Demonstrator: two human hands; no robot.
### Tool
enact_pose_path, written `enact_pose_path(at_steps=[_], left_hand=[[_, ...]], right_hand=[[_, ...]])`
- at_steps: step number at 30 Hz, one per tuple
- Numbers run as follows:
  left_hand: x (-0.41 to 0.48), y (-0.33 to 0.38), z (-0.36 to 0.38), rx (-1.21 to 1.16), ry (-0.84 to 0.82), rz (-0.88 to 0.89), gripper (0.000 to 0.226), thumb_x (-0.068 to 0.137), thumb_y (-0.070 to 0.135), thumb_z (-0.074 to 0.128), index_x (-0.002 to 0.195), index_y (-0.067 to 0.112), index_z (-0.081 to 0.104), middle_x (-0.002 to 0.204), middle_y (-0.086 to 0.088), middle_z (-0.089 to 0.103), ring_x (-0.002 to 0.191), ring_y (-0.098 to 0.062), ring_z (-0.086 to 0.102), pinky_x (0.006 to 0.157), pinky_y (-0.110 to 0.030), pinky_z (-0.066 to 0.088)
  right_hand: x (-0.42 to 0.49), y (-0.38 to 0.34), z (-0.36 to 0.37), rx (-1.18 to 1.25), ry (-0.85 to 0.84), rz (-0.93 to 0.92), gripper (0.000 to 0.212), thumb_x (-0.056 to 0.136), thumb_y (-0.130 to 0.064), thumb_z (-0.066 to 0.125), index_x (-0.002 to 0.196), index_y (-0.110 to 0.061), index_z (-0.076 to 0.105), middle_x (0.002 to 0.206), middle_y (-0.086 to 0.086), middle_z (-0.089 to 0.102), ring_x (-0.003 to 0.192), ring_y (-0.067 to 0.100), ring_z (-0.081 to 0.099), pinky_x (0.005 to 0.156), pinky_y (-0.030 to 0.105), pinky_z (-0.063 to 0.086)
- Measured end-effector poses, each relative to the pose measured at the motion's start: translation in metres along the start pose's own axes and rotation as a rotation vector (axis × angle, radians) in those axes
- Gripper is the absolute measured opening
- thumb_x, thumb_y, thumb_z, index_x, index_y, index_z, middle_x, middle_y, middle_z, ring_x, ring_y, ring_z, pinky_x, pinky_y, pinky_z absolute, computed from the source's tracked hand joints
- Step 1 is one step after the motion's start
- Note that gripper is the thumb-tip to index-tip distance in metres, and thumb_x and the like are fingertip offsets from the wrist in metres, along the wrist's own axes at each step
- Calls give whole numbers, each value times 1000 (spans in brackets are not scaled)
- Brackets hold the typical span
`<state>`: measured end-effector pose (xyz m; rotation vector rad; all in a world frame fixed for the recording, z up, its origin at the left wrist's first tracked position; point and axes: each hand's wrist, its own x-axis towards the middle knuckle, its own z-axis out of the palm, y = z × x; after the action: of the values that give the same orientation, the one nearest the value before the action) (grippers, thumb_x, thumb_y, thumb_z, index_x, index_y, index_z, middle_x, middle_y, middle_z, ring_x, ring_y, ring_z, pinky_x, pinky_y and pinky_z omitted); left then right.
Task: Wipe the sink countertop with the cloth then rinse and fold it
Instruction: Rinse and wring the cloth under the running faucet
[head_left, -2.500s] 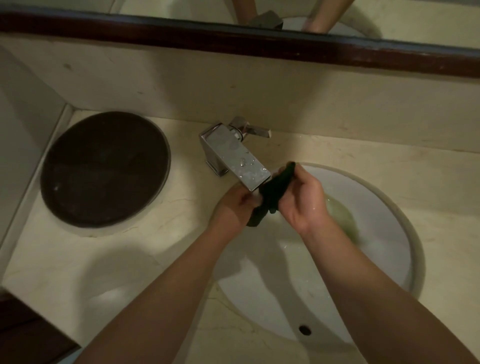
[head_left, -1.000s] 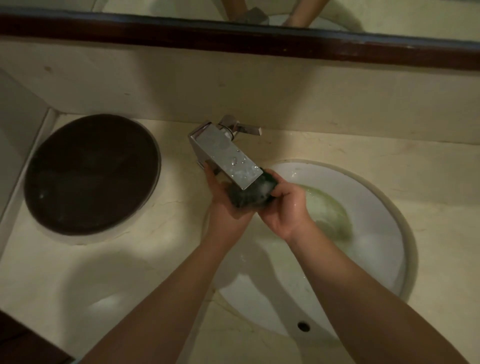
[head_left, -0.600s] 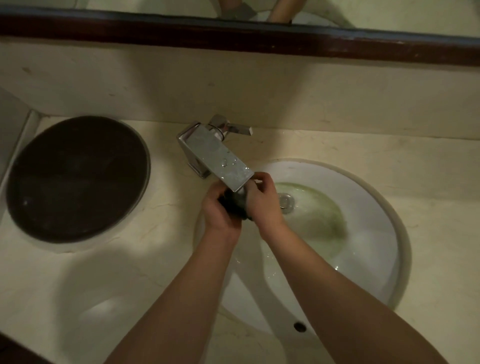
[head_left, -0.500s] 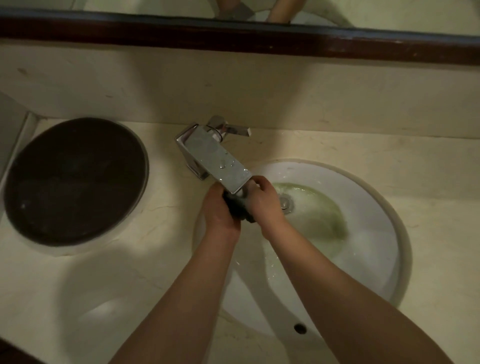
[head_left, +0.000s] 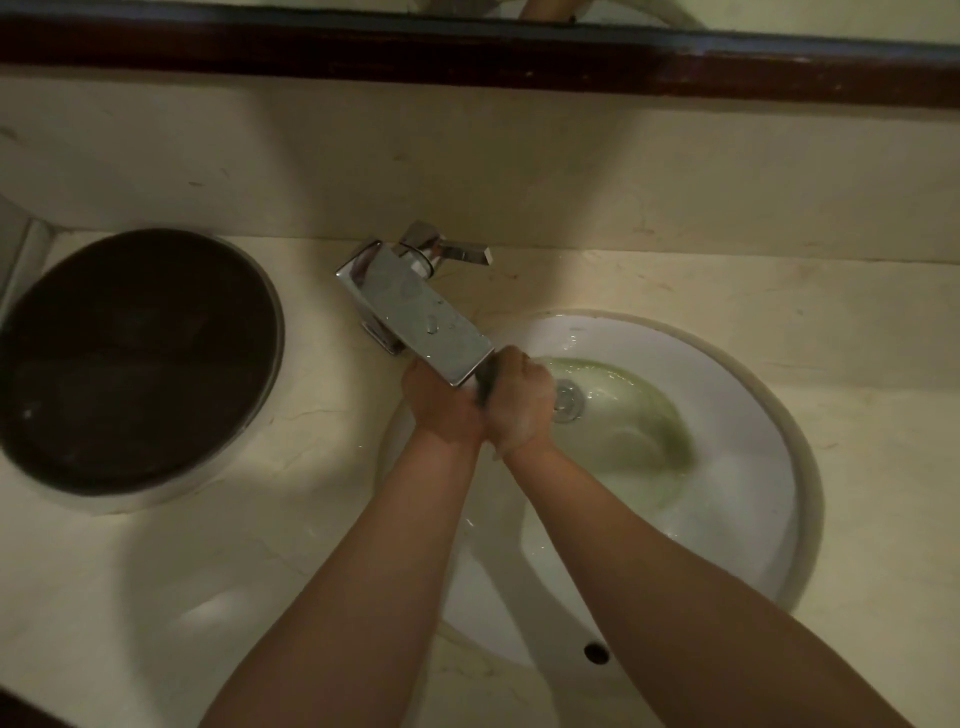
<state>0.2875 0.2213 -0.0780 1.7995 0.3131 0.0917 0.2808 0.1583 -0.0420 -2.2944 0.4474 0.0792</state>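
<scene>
The dark cloth (head_left: 485, 385) is showing only as a sliver between the two fists, over the 10 o'clock edge of the sink (head_left: 753, 395), just under the tip of the faucet (head_left: 421, 317). The left hand (head_left: 441, 408) and right hand (head_left: 522, 408) are pressing together, each grip clamping on the cloth. Greenish water (head_left: 639, 436) is pooling round the drain (head_left: 567, 401), at 3 o'clock from the hands. The table (head_left: 249, 571) is stretching broad toward 7 o'clock; a dark round disc (head_left: 135, 358) is sitting at 9 o'clock.

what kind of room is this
Most likely a bathroom vanity: a round white sink is set into a pale stone countertop, a chrome faucet reaches over the basin, and a dark mirror frame runs along the wall above.
</scene>
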Motion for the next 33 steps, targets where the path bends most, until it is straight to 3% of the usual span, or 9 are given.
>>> enact_pose_path(at_steps=[2,4,6,8,17,22,25,28,33], left_hand=[[10,-9,3,-39,-28,-1,20,73,30,50,56,24,40,50,4,42,44,-16,41,52,-21,33],[1,6,0,-54,-30,89,28,79,20,52,61,26,31,57,12,33,49,-6,31,47,-21,26],[4,25,3,-495,199,-350,31,96,16,44,66,20,39,61,7,43,49,-7,45,43,-24,37],[4,27,-2,-793,78,-812,38,103,26,22,74,13,43,64,-2,55,60,-15,57,56,-23,47],[12,45,-15,-993,-195,-768,30,96,32,36,74,18,51,57,2,64,51,-14,64,48,-20,52],[4,42,-12,-892,-248,-812,32,95,37,39,79,12,51,83,-9,56,75,-27,56,62,-34,46],[0,43,-12,-915,-221,-837,30,76,35,63,95,11,62,97,-12,64,95,-32,61,75,-43,55],[-3,45,-17,-922,-194,-867,47,62,29,70,105,11,62,99,-12,64,100,-31,60,88,-39,51],[-5,56,-23,-1016,-248,-863,21,65,23,68,83,13,65,87,-7,65,84,-23,63,98,-37,45]], right_hand=[[1,-2,-3,-69,-98,-8,34,77,-22,41,63,3,59,56,19,62,47,33,61,39,25,31],[4,-2,-7,-247,-145,-58,36,86,-22,39,80,6,62,80,24,68,73,39,67,52,34,40],[6,6,-6,-291,-216,-44,26,93,-14,40,100,3,60,102,20,66,100,39,61,70,39,42],[6,4,-15,-193,-246,68,20,96,-9,39,100,-2,57,98,13,60,105,37,58,72,32,38],[15,-21,-31,83,-306,117,48,96,-43,35,119,-7,54,122,19,55,113,34,54,98,44,44],[35,-37,-58,134,-254,98,35,101,-12,32,130,2,46,130,26,49,120,41,49,101,46,41],[43,-59,-74,222,-291,-8,40,103,-20,28,134,-3,46,137,20,50,122,36,52,104,50,41],[39,-71,-81,291,-296,-21,31,99,-34,37,113,-26,63,122,1,63,97,21,69,99,48,47],[33,-73,-78,305,-286,7,33,92,-44,39,110,-33,65,97,-8,67,88,19,71,96,49,50]])
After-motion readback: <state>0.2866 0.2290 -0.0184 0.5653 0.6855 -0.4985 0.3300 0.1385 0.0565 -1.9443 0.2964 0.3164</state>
